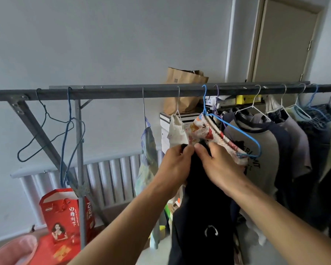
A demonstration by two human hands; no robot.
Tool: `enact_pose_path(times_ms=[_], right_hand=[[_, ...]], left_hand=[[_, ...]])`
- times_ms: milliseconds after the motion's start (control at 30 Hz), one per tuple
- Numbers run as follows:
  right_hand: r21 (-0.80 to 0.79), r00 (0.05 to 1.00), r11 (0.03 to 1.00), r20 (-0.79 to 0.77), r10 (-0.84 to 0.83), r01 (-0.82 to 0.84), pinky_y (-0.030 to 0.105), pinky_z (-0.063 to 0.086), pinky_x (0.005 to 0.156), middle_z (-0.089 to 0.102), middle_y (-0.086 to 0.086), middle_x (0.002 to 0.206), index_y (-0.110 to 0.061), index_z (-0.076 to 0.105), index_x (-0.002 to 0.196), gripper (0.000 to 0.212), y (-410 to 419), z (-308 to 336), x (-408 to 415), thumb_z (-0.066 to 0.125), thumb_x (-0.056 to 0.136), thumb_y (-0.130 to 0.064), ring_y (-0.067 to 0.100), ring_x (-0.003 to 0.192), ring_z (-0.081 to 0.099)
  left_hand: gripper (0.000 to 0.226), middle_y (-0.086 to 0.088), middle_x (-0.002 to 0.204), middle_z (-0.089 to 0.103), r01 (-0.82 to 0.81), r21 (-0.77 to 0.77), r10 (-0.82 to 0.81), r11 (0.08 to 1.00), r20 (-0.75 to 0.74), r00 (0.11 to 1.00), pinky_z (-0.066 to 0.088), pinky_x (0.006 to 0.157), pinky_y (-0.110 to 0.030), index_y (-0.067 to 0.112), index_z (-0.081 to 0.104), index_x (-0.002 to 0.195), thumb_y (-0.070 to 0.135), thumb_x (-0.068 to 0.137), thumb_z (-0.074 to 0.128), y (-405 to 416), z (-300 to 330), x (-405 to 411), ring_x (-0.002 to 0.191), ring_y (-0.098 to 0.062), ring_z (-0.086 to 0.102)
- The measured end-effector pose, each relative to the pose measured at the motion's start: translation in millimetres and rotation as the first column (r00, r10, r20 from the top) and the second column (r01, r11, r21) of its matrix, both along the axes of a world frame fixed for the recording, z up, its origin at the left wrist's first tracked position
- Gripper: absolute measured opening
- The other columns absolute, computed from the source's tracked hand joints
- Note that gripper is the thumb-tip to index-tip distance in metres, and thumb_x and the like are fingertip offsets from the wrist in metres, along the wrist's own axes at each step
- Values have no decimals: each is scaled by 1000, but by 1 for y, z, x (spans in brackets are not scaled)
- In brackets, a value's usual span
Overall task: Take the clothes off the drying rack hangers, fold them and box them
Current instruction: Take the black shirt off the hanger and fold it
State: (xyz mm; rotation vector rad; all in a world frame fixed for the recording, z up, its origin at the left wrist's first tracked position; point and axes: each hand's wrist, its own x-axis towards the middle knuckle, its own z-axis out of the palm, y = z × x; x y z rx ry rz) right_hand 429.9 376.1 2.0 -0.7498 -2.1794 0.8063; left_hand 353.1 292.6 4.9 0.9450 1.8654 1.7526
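A black garment [201, 217] hangs straight down, long axis vertical, just below the grey rail of the drying rack [122, 91], with its top edge bunched between both hands. The left hand [175, 165] curls its fingers round the top of the cloth; the right hand [221, 165] pinches the same edge with thumb and fingers, the two hands almost touching. Just behind them, a blue hanger [235, 129] hooks on the rail and tilts down to the right, carrying a patterned cloth [208, 132]. Right of that along the rail, a grey printed shirt [256, 150] and several darker clothes hang close together. Left of the hands a pale garment [148, 150] hangs alone, then the rail runs bare to two empty hangers [65, 134] near the rack's slanted legs, leaving open room on that side. Below the rail's left end stand a red gift bag [65, 219] and a pink basin [13, 251] on the floor. Behind the rack are a white radiator [111, 178], a brown paper bag [183, 83], a plain wall and a door [287, 39].
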Motion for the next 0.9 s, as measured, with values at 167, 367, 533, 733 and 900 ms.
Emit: enact_pose_path(times_ms=[167, 367, 533, 733, 900], right_hand=[[-36, 982, 986, -103, 156, -160, 30, 42, 69, 65, 0, 85, -13, 58, 94, 37, -7, 4, -1, 44, 97, -47, 18, 87, 63], [-69, 940, 938, -78, 334, -339, 33, 50, 83, 66, -5, 97, -21, 55, 106, 22, 3, 6, 5, 64, 91, -34, 10, 95, 63], [-133, 932, 931, -174, 317, -341, 43, 51, 92, 71, 7, 98, -15, 62, 101, 8, 12, 15, 7, 58, 94, -13, 22, 97, 66], [-165, 900, 900, -247, 358, -403, 48, 46, 102, 70, 11, 107, -15, 64, 107, 18, 19, 23, 19, 60, 89, -17, 25, 106, 65], [-170, 873, 889, -335, 354, -425, 30, 46, 87, 65, 6, 94, -17, 63, 97, 14, 25, 21, 28, 54, 96, -6, 13, 91, 60]], left_hand=[[49, -8, 68, 52, 104, 48, -110, 993, 128, 986, 52, 48, -29, 3, 60, 98, 43, 104, 32, -15, 7, 3, 50, -17, 55], [61, -13, 76, 68, 170, 101, -187, 980, 186, 965, 59, 57, -36, 1, 66, 103, 54, 99, 35, -29, 20, 1, 64, -24, 70], [26, -1, 109, 57, -42, 175, 133, 984, -548, 826, 51, 80, -26, 24, 66, 106, 36, 84, 73, -22, 22, -27, 95, -8, 59], [66, -8, 106, 67, 303, -160, -336, 939, -606, 721, 54, 89, -33, 9, 61, 121, 40, 65, 78, -8, 42, -37, 96, -9, 63], [32, -2, 77, 65, 337, -177, -380, 925, -509, 773, 50, 67, -22, 5, 71, 98, 27, 75, 78, 8, 51, -30, 69, -8, 60]])
